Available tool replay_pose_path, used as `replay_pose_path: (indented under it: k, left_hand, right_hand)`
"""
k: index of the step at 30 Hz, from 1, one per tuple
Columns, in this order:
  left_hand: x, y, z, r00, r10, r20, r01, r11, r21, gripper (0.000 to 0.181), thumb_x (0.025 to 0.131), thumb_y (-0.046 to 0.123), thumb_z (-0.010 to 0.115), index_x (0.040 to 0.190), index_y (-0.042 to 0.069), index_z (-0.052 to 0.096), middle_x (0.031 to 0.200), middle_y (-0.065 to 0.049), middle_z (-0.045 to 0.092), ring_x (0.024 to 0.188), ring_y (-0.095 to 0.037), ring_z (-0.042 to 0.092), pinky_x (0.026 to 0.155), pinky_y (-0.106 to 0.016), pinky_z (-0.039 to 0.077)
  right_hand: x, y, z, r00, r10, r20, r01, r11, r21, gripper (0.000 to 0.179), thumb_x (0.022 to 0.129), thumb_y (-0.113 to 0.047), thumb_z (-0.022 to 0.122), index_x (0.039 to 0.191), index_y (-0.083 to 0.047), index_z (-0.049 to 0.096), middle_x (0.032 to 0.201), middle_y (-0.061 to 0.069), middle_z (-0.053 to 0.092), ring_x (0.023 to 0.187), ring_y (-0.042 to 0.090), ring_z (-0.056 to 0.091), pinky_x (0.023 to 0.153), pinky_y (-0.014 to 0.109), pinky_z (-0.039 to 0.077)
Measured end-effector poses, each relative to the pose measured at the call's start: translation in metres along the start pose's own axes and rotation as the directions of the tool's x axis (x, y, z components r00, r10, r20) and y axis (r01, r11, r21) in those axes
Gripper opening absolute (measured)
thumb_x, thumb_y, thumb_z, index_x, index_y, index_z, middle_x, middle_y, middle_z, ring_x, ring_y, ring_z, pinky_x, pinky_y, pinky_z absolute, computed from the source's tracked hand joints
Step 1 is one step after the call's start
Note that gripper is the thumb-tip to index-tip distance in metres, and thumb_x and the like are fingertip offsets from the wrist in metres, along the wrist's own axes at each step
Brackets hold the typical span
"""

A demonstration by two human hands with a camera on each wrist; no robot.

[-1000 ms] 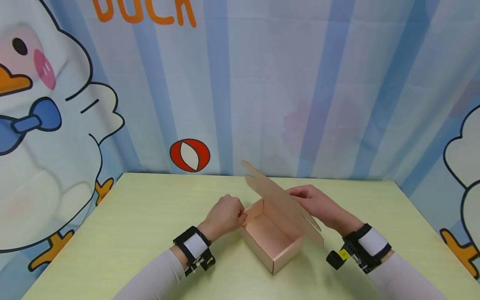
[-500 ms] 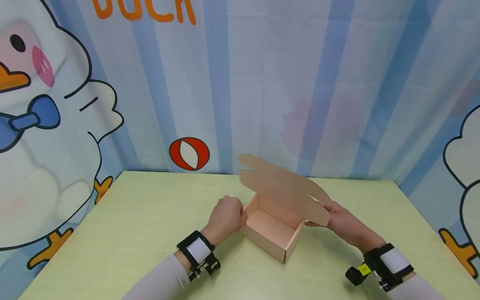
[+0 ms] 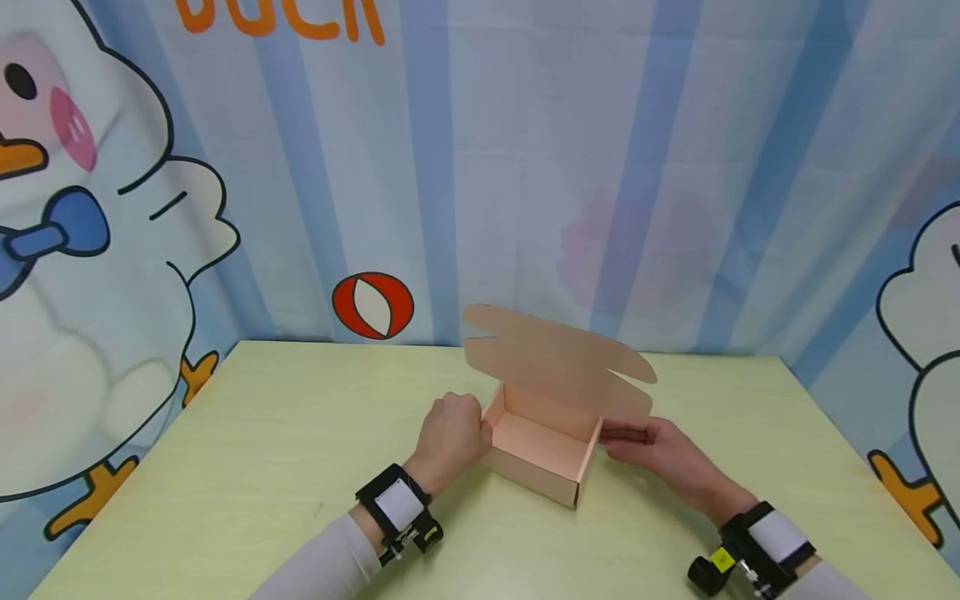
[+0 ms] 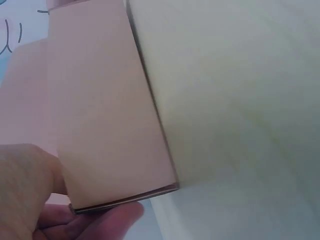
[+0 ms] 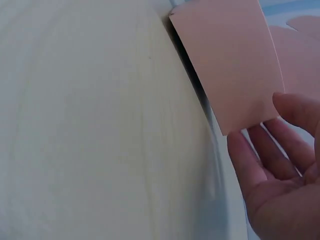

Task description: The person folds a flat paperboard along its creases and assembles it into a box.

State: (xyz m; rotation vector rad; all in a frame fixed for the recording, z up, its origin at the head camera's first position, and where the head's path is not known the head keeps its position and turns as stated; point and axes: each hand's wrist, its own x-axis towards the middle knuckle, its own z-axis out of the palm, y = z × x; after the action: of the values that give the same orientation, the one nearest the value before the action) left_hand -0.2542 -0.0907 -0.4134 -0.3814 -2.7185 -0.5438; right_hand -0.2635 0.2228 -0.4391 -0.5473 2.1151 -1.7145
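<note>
A brown cardboard box [image 3: 528, 471] stands on the table with its lid [image 3: 558, 362] raised at the back; its visible inside holds nothing. My left hand [image 3: 450, 442] grips the box's left end. In the left wrist view, its fingers wrap the end panel [image 4: 107, 105] at the rear corner. At the opposite end, my right hand [image 3: 667, 462] has its thumb on the rim of the right panel [image 5: 230, 70] and fingers behind the rear edge, as the right wrist view shows. Both hands are below the raised lid.
The pale yellow-green table [image 3: 300, 467] extends around the box. Behind it hangs a blue striped curtain [image 3: 517, 167] with printed ducks and a red-and-white ball. Each wrist wears a strapped camera.
The right hand has come from behind the lid, down to the box's right end. The lid has swung further back, and the box has turned so its front faces me more. The left hand kept hold.
</note>
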Motion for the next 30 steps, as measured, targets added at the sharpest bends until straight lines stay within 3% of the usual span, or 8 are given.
replay_pose_path:
  k: [4,9,12,19,26,30]
  left_hand:
    - [0.002,0.002,0.0,0.999,-0.024,0.031,0.025,1.0,-0.007,0.046,0.079,0.0,0.06,0.047,0.017,0.032,0.054,0.007,0.025,0.045,-0.007,0.03,0.038,-0.021,0.019]
    - [0.002,0.004,0.0,0.999,-0.03,0.037,0.03,1.0,0.004,0.04,0.079,0.0,0.06,0.048,0.014,0.041,0.053,0.004,0.037,0.045,-0.009,0.038,0.037,-0.021,0.026]
    - [0.002,0.004,-0.001,0.999,-0.023,0.048,0.023,1.0,-0.005,0.039,0.08,0.0,0.059,0.048,0.014,0.041,0.053,0.004,0.036,0.045,-0.009,0.038,0.037,-0.021,0.026]
    - [0.001,-0.001,-0.001,0.99,-0.056,0.129,0.073,0.988,-0.133,0.04,0.088,0.007,0.059,0.053,0.015,0.042,0.051,0.007,0.033,0.041,-0.007,0.034,0.038,-0.019,0.024]
    - [-0.001,-0.002,-0.003,0.978,-0.065,0.196,0.115,0.961,-0.253,0.047,0.098,0.012,0.05,0.051,0.015,0.042,0.045,0.006,0.036,0.037,-0.007,0.036,0.038,-0.018,0.024]
    - [0.0,-0.002,-0.001,0.978,-0.065,0.199,0.116,0.96,-0.256,0.048,0.099,0.011,0.047,0.052,0.014,0.045,0.045,0.005,0.039,0.036,-0.007,0.039,0.038,-0.018,0.026]
  right_hand:
    - [0.001,-0.005,0.011,0.996,0.027,-0.084,-0.033,0.997,-0.073,0.057,0.096,-0.02,0.064,0.142,0.009,0.045,0.143,0.03,0.049,0.115,0.003,0.061,0.093,0.018,0.052]
    - [0.003,-0.011,0.025,0.983,0.072,-0.166,-0.086,0.994,-0.074,0.062,0.097,-0.023,0.062,0.145,0.009,0.038,0.147,0.029,0.046,0.131,0.029,0.053,0.096,0.023,0.052]
    - [0.005,-0.014,0.032,0.981,0.071,-0.181,-0.088,0.992,-0.087,0.065,0.097,-0.024,0.062,0.147,0.008,0.035,0.148,0.029,0.045,0.135,0.038,0.048,0.102,0.03,0.05]
    - [0.008,-0.019,0.036,0.985,0.062,-0.16,-0.079,0.992,-0.099,0.067,0.1,-0.023,0.058,0.151,0.008,0.028,0.153,0.028,0.038,0.142,0.042,0.04,0.113,0.047,0.041]
    - [0.018,-0.019,0.036,0.983,0.08,-0.164,-0.091,0.994,-0.058,0.064,0.104,-0.027,0.048,0.155,0.001,0.022,0.162,0.021,0.024,0.149,0.036,0.029,0.119,0.052,0.031]
    - [0.026,-0.019,0.035,0.981,0.079,-0.176,-0.09,0.994,-0.058,0.061,0.106,-0.026,0.044,0.155,0.002,0.022,0.162,0.021,0.025,0.148,0.036,0.031,0.119,0.052,0.031]
